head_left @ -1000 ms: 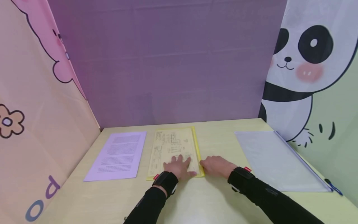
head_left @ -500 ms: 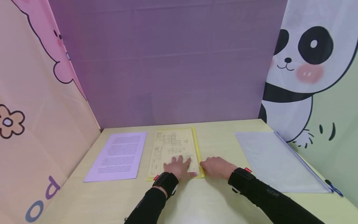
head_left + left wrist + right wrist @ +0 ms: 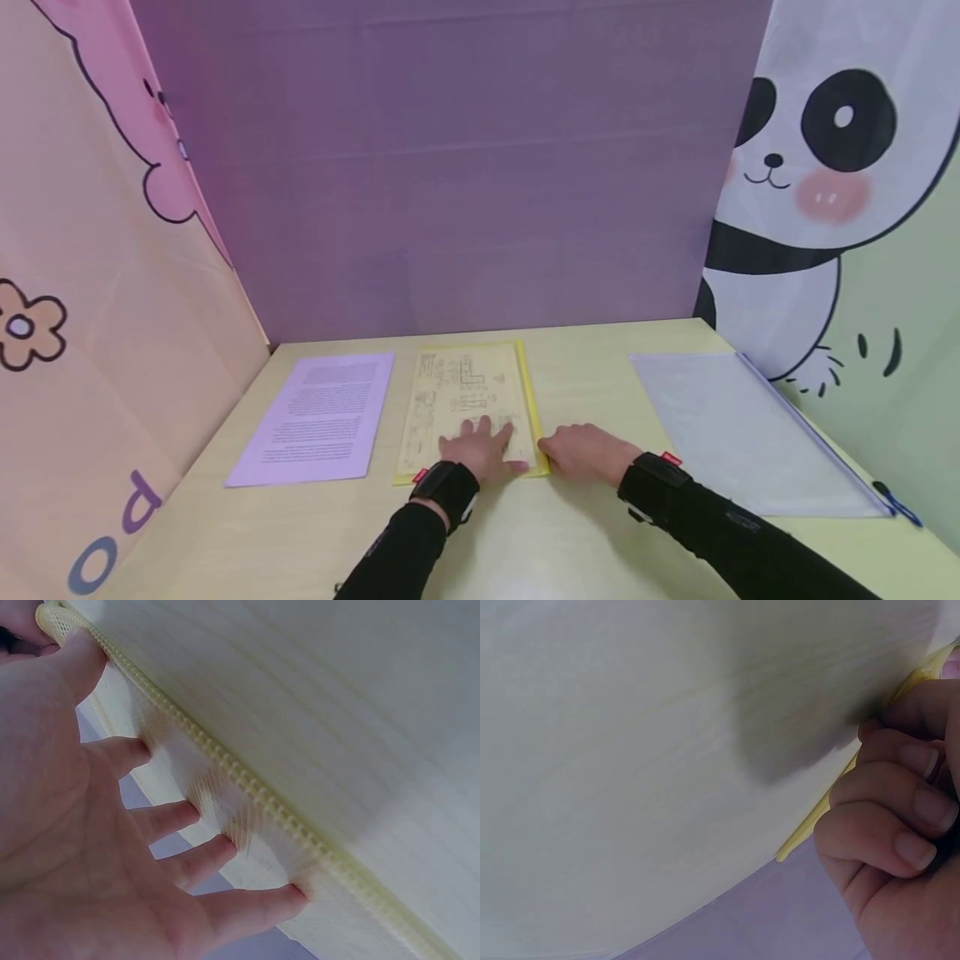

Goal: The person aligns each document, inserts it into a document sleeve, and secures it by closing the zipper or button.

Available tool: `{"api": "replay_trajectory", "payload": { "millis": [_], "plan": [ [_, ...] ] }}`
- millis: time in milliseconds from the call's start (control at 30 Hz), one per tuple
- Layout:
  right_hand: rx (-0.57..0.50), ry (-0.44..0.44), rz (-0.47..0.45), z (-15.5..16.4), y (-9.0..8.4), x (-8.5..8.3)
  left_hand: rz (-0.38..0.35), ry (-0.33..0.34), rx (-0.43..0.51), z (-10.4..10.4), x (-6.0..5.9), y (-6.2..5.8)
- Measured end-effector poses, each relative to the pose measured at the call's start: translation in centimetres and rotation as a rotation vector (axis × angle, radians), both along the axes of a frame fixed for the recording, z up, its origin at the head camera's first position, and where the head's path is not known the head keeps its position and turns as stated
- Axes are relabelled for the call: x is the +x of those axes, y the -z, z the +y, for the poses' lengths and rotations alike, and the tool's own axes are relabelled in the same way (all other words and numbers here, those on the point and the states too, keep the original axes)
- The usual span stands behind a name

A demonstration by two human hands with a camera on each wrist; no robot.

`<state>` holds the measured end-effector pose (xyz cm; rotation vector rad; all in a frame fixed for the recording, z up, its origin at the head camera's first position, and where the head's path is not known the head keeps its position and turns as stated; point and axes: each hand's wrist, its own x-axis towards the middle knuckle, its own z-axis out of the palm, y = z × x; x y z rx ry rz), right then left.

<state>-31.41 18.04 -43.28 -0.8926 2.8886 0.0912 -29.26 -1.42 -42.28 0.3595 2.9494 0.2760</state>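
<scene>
A yellow mesh zip pouch (image 3: 528, 375) lies flat on the table, and a printed sheet with line drawings (image 3: 457, 383) shows through it. My left hand (image 3: 480, 450) rests on its near part with fingers spread, fingertips pressing the mesh. The left wrist view shows the pouch's ribbed zip edge (image 3: 259, 791) running past the thumb. At the near right corner my right hand (image 3: 588, 452) has its fingers curled, with thumb and forefinger pinching at the pouch's yellow edge (image 3: 810, 825). What exactly lies between those fingertips is hidden, so a zip pull cannot be made out.
To the left lies a sheet of printed text (image 3: 322, 417), lilac in tint. A larger whitish pouch (image 3: 750, 433) with a blue-violet edge and a dark blue cord (image 3: 900, 504) lies at the right. A purple cloth (image 3: 480, 183) hangs behind the table.
My right hand has shifted very slightly towards the near right, along the pouch's edge. The left hand stays in place on the pouch.
</scene>
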Motion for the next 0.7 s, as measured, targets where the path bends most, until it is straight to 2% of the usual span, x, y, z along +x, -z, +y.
{"api": "replay_trajectory", "payload": {
  "millis": [267, 700],
  "plan": [
    [-0.003, -0.005, -0.001, -0.16, -0.38, 0.53, 0.008, -0.001, -0.001, 0.02, 0.25, -0.26],
    [-0.003, -0.009, -0.020, 0.03, -0.05, 0.62, 0.011, -0.003, -0.016, 0.16, 0.31, -0.29]
  ]
}}
